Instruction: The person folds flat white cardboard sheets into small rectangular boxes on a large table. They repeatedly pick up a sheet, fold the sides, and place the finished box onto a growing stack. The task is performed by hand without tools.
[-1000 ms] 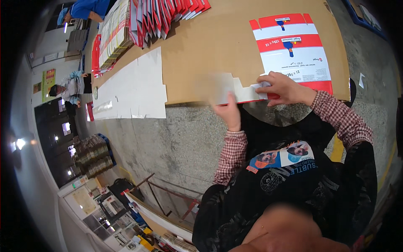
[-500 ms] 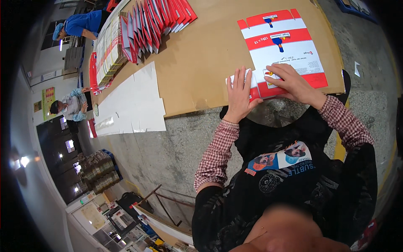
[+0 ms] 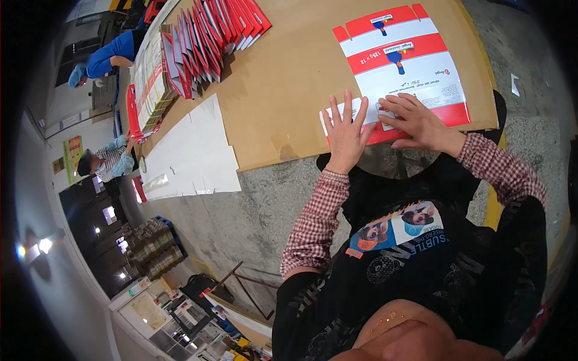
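Observation:
A red and white printed carton (image 3: 433,67), flat with slotted flaps at its far end, lies near the table's right corner. Over a small white and red flap at its near left rests my left hand (image 3: 345,139), open, fingers spread and pointing away from me. My right hand (image 3: 423,123) is open on the carton's near red strip, its fingers slightly bent and pointing left toward the other hand. It covers part of a printed panel. Neither hand grips anything; whether every fingertip touches the board cannot be seen.
Brown cardboard covers the table (image 3: 283,78). Folded red and white cartons (image 3: 211,42) stand fanned at the far left, beside a strapped bundle (image 3: 150,84). A white sheet (image 3: 195,150) lies on the left edge. Two people (image 3: 111,57) are beyond the table.
My left hand's fingers have spread wider on the flap. My right hand has shifted slightly toward me, its fingers more apart. The person in blue has leaned lower.

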A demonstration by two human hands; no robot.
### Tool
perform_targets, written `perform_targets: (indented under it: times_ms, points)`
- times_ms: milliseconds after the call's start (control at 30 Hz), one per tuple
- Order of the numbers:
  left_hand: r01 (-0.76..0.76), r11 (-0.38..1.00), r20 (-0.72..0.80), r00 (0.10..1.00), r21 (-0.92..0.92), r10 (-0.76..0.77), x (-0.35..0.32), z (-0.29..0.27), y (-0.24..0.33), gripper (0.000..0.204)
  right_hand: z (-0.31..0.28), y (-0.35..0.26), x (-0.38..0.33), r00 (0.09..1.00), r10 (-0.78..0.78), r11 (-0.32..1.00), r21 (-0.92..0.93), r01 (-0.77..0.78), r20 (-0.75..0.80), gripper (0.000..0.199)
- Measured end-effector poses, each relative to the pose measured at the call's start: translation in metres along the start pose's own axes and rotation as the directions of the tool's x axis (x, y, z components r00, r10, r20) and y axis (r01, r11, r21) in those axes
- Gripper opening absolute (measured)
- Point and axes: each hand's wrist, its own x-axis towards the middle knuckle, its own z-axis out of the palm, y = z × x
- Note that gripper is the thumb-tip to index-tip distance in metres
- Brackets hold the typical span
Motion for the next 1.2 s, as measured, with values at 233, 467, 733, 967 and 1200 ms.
perform_targets:
  times_ms: [233,467,733,967,1200]
  points:
    - [0.075,0.989,-0.147,0.985,-0.127,-0.094,-0.007,0.011,-0.008,0.044,-0.023,0.029,-0.098,0.374,0.837,0.507,0.822,-0.257,-0.399,0.047]
    - [0.089,0.789,-0.231,0.931,-0.608,-0.282,0.021,0.041,0.086,0.055,0.055,-0.020,-0.002,0.464,0.883,0.109,0.992,-0.060,-0.069,0.058]
    - [0.257,0.459,-0.369,0.331,-0.850,-0.869,-0.108,-0.014,-0.068,0.061,-0.105,0.177,0.083,0.893,0.426,0.535,0.755,-0.380,0.148,0.066]
    - [-0.320,-0.179,0.283,-0.319,-0.931,-0.905,-0.254,0.000,-0.271,0.088,-0.095,0.388,0.398,0.821,0.549,0.774,0.465,-0.430,-0.155,0.059]
    - [-0.321,-0.066,0.111,-0.126,-0.945,-0.986,-0.365,-0.020,-0.417,0.119,0.074,0.217,0.485,0.808,0.543,0.837,0.220,-0.501,-0.227,0.051]
